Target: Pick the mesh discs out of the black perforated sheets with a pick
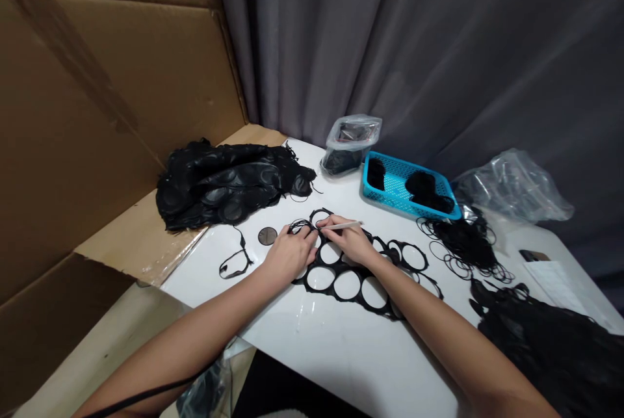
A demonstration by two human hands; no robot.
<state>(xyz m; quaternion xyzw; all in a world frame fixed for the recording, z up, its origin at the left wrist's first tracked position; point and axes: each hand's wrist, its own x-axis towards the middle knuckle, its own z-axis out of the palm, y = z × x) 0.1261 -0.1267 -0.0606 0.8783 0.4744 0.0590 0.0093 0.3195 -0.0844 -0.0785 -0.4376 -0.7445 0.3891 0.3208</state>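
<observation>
A black rubber sheet with rows of round holes (347, 299) lies on the white table. Over its far left end, my left hand (291, 254) has its fingers bent and pressed together. Several thin black rings (299, 223) loop out from those fingers; the fingertips are partly hidden. Just to the right, my right hand (351, 240) grips a slim white pen-like tool (345, 225), its tip close to the left fingers. A dark round disc (267, 236) lies left of my left hand, with a torn black scrap loop (234, 264) nearer to me.
A heap of black rubber sheets (229, 184) lies at the back left beside a cardboard box (121, 73). At the back stand a clear bag (353, 135) and a blue basket (412, 205) holding black bundles. Loose rings (461, 242) and black scraps (546, 346) lie right.
</observation>
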